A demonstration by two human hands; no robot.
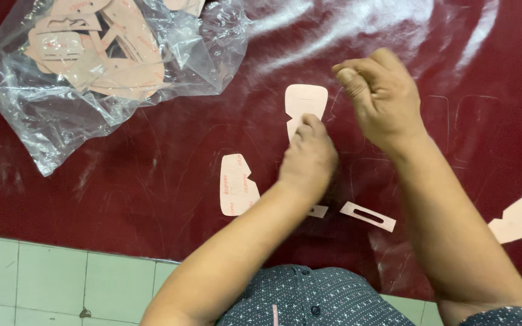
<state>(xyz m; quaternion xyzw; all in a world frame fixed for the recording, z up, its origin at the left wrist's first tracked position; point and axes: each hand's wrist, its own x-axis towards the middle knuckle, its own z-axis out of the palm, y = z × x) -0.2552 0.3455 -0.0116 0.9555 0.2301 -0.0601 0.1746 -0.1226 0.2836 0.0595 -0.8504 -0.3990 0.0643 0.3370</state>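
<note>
While left hand presses it, pale pink cutout, flat, notched

Clear plastic bag of pink cut pieces at upper left; slotted pink strip, printed piece, notched piece on dark red worktop.

Left hand presses pink cutout; right hand seemingly fisted above.

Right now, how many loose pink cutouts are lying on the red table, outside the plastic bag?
5: one under the left hand's fingertips, a printed one left of that wrist, a slotted strip, a scrap beside it, one at the right edge. Arms may hide more.
</note>
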